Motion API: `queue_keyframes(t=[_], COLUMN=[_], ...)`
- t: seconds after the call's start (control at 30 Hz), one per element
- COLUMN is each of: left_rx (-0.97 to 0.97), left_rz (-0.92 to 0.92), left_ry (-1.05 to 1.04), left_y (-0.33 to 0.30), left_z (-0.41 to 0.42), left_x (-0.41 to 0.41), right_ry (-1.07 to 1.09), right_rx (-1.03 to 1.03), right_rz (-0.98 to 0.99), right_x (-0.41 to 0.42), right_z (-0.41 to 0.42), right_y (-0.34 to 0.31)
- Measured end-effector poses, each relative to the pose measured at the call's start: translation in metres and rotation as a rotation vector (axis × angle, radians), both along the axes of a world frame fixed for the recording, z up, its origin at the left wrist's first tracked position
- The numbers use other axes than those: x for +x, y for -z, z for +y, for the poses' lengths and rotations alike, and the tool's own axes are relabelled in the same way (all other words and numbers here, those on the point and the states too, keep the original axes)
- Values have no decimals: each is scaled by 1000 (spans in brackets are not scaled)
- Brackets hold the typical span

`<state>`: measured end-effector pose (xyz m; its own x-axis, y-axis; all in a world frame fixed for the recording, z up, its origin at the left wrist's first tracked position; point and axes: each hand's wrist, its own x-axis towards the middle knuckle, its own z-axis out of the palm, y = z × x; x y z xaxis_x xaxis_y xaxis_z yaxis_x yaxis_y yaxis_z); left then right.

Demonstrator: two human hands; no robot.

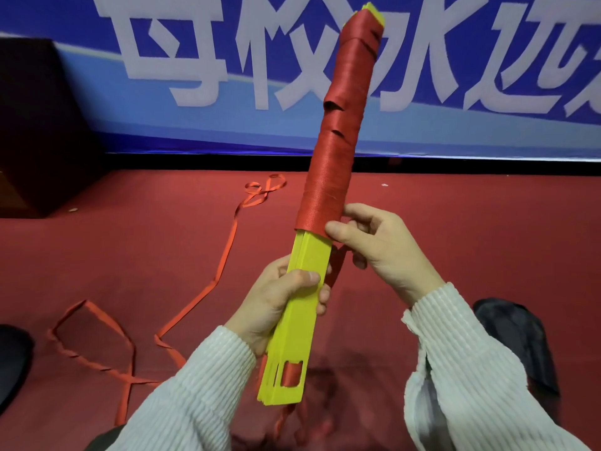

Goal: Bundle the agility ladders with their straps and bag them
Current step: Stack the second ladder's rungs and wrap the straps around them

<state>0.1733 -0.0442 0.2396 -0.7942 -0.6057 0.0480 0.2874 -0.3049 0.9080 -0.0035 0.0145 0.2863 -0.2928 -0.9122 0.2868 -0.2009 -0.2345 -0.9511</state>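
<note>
Head view: stack of yellow ladder rungs [304,307] held up, tilted, above the red floor [455,222]. Red strap [341,125] wound round most of the stack, from the top end down to the middle. Left hand [279,301] wrapped round the bare yellow part. Right hand [380,245] pinching the strap at the bottom edge of the winding. Loose strap [208,288] trailing on the floor. Wrapping step, likely over halfway. Next: more turns, pulled tight, down toward the near end. Dark bag [517,336], maybe, just beside the right sleeve.

Two hands [286,307], one yellow rung bundle [292,336], one red strap [338,125], one dark bag [520,336].
</note>
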Motion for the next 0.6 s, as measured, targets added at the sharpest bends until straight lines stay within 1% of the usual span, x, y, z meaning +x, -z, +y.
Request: queue_keyframes(t=[0.1, 0.13, 0.2, 0.23, 0.27, 0.3, 0.33, 0.4, 0.43, 0.47, 0.53, 0.6], left_rx=[36, 86, 228, 251, 213, 121, 3, -317, -474, -584, -660, -674], left_rz=[35, 81, 187, 189, 137, 36, -93, -339, -418, -467, -487, -517], left_ry=[33, 90, 261, 306, 286, 205, 90, -186, -319, -445, -636, -759], left_y=[2, 3, 3, 0, -5, -8, -10, -7, -2, 4, 12, 11], left_z=[2, 3, 5, 7, 7, 5, 3, 1, 2, 4, 7, 1], left_x=[-2, -2, 0, 2, 2, 1, -1, -6, -9, -11, -13, -10], right_ry=[-44, -91, -170, -172, -151, -96, -14, 184, 250, 279, 256, 144], right_rx=[45, 47, 36, 22, 0, -29, -58, -76, -59, -26, 73, 175], right_rz=[-2, 6, -43, -76, -94, -77, -9, 204, 285, 339, 358, 229], right_x=[2, 5, 8, 8, 9, 8, 8, 9, 11, 13, 18, 20], right_z=[0, 1, 4, 4, 5, 5, 3, -2, -4, -5, -4, -1], right_y=[2, 2, 0, -1, -4, -6, -5, -1, 1, 3, 2, -2])
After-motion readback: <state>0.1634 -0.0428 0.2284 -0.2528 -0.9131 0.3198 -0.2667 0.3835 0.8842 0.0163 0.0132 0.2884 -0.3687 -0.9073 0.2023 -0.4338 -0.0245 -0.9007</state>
